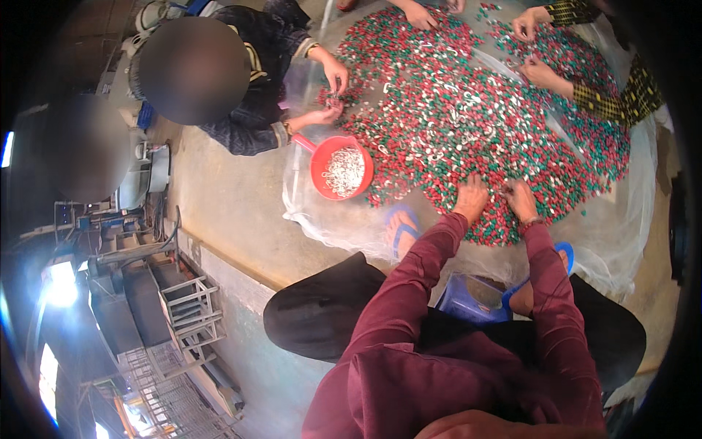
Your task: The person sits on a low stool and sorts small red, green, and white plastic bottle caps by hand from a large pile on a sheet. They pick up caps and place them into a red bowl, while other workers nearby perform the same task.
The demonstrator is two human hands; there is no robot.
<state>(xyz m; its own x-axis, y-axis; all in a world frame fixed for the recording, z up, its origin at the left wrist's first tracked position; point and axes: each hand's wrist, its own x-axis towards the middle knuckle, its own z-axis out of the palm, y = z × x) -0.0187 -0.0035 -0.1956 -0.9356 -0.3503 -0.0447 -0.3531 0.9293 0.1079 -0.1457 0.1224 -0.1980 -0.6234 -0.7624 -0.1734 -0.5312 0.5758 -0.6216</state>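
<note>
A wide pile of small red, green and white pieces (468,124) covers a thin clear plastic sheet (322,228) on the floor. At its near edge, my left hand (472,197) rests on the pieces, fingers stretched forward and a little apart, holding nothing that shows. Just to the right, my right hand (521,200) is bent over the pile, its fingertips pinched together. What lies between those fingertips is too small to make out. A red long-handled dipper (317,175) stands left of the pile, with small white pieces (345,170) inside.
One person's hands (335,73) hold small pieces at the far left. Another's hands (542,73) work at the far right, and more hands (420,16) reach in at the back. A blue plastic stool (457,296) is beneath me. My feet wear blue sandals (401,230).
</note>
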